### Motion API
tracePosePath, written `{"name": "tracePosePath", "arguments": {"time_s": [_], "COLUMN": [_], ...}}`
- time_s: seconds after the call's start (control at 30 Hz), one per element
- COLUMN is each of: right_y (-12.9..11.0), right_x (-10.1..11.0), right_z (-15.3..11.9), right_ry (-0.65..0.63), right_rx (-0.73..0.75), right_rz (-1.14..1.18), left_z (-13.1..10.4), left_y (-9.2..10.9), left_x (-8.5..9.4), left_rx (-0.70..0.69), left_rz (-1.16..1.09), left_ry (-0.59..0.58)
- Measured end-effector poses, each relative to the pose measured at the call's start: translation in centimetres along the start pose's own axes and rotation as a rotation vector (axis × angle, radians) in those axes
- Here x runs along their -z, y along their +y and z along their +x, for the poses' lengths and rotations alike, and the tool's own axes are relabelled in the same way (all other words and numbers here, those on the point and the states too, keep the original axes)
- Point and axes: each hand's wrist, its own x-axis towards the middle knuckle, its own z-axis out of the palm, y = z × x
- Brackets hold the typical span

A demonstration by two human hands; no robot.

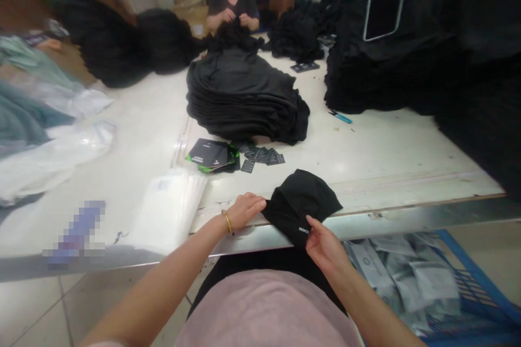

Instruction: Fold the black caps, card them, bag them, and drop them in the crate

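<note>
A folded black fabric piece (301,200) with white lettering starting "ROC" lies over the table's front edge. My left hand (246,210), with a gold bangle on its wrist, has its fingers closed at the piece's left corner. Near the lettering, my right hand (323,244) pinches the lower right edge between thumb and fingers, covering part of the print. Just beyond are dark printed cards with green edges (209,153) and small black tags (262,155). A stack of clear plastic bags (169,206) sits left of my left hand.
Behind the cards rises a tall pile of black fabric (244,95). More black piles stand right, one bearing a phone (386,6), near blue thread snips (341,116). A blue crate (472,276) of packed bags is below right. Another person (233,8) works across the table.
</note>
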Motion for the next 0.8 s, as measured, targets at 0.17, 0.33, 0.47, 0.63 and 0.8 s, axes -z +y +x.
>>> {"name": "tracePosePath", "arguments": {"time_s": [0.17,0.33,0.47,0.63,0.8], "right_y": [-0.3,0.3,1.0,-0.1,-2.4], "right_x": [1.8,4.7,4.9,4.5,3.7], "right_z": [-0.7,-2.6,-2.7,-0.7,0.4], "right_ry": [0.068,0.197,-0.101,-0.137,0.047], "right_rx": [-0.048,0.526,0.996,0.654,-0.029], "right_rz": [0.016,-0.685,-1.14,-0.869,-0.074], "left_z": [0.2,1.5,4.1,6.5,6.8], "left_y": [1.5,3.1,3.9,2.7,2.6], "left_x": [-2.7,-2.9,-1.6,-0.3,-1.4], "left_rx": [0.135,-0.109,-0.297,-0.024,0.133], "left_rz": [0.062,0.069,0.105,-0.206,-0.175], "left_ry": [0.203,0.328,0.021,-0.116,-0.017]}}
